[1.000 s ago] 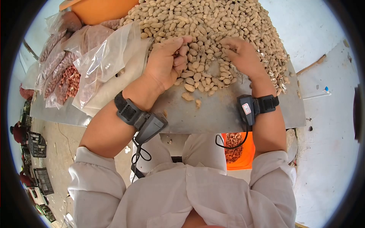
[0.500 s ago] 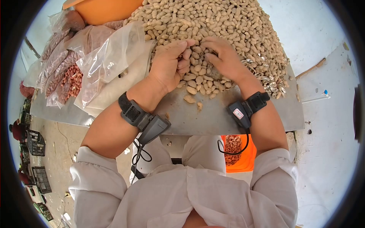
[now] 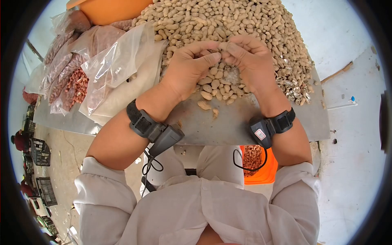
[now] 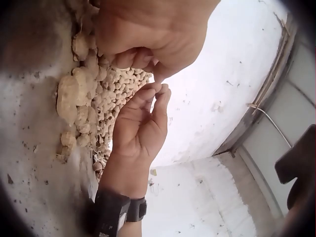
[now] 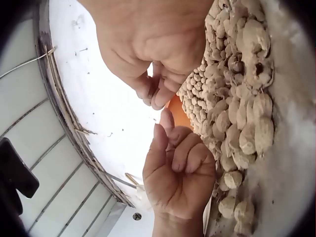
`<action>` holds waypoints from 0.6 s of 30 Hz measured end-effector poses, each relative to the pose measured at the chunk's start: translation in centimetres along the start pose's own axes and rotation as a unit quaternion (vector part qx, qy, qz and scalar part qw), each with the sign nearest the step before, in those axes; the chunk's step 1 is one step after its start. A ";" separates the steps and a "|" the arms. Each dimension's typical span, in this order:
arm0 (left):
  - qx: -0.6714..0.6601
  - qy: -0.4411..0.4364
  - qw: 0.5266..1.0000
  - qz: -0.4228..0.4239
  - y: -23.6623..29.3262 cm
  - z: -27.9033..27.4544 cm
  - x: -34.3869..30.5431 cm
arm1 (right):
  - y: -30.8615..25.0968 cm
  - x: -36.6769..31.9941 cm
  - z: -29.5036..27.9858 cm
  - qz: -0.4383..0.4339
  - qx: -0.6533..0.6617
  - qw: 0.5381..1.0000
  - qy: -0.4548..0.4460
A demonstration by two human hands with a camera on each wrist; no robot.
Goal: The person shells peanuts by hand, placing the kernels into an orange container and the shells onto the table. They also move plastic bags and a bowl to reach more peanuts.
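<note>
Over the near edge of a heap of unshelled peanuts [image 3: 228, 20], both hands meet fingertip to fingertip. A small pale peanut [image 3: 223, 46] shows between them, mostly covered by the fingers. My left hand [image 3: 188, 67] reaches in from the left, index finger and thumb stretched toward it, the other fingers curled into the palm in the right wrist view. From the right, my right hand [image 3: 255, 61] pinches at the same spot with thumb and forefinger. Below the hands, loose peanuts [image 3: 218, 87] lie on the grey metal tabletop [image 3: 212, 126].
Clear plastic bags of red kernels [image 3: 76, 87] lie at the left, beside an orange basin [image 3: 112, 12]. Empty shells [image 3: 298, 92] are piled at the right. An orange container [image 3: 267, 173] with reddish bits stands below the table edge. Black crates [image 3: 41, 153] stand on the floor at left.
The right hand has come left from the heap to meet the left hand's fingertips. The left hand has moved slightly right, its index finger and thumb now stretched out. Red kernels seen in it earlier are hidden.
</note>
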State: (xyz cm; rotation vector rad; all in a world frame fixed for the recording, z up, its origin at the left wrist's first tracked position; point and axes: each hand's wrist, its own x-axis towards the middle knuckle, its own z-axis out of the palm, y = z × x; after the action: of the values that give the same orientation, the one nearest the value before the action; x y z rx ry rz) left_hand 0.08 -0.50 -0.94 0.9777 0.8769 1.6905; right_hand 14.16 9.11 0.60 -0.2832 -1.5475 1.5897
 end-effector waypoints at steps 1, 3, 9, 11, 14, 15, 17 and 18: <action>0.004 -0.001 1.000 0.009 0.0 0.1 -0.1 | 0.1 -0.1 0.0 0.001 -0.041 0.999 -0.011; 0.016 0.011 1.000 0.011 0.1 0.2 -0.2 | 0.1 -0.1 -0.1 0.012 -0.061 0.998 -0.030; 0.074 0.021 0.996 0.032 0.4 0.5 -0.3 | -0.5 -0.5 0.4 -0.011 -0.174 0.983 -0.052; 0.102 0.017 0.994 0.044 0.4 0.6 -0.3 | -0.6 -0.6 0.4 -0.019 -0.228 0.972 -0.054; 0.137 0.020 0.990 0.041 0.5 0.7 -0.4 | -0.6 -0.5 0.3 -0.020 -0.287 0.956 -0.058; 0.133 0.026 0.990 0.031 0.5 0.7 -0.4 | -0.7 -0.6 0.4 -0.016 -0.303 0.951 -0.055; 0.123 0.036 0.992 0.014 0.5 0.7 -0.5 | -0.8 -0.9 0.8 -0.030 -0.354 0.934 -0.047; 0.116 0.041 0.992 0.008 0.5 0.8 -0.6 | -0.9 -1.1 1.0 -0.048 -0.387 0.920 -0.040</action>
State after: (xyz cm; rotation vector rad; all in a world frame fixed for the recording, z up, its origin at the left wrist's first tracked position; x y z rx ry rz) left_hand 0.72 -1.11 -0.29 1.0775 1.1417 1.6770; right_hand 14.51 7.50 1.16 -0.5629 -2.1694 0.8508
